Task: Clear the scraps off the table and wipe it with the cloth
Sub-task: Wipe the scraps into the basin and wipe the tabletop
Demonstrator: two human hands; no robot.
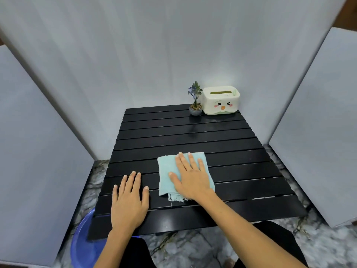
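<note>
Flat, folded pale-blue cloth [167,172].

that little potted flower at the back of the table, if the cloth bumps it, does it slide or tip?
Probably tips: the potted flower has a tall stem over a small round pot, so it looks top-heavy. It looks light, so even a soft nudge from the cloth under the right hand may shift it. The slatted table has grooves that could catch the pot's base.
</note>
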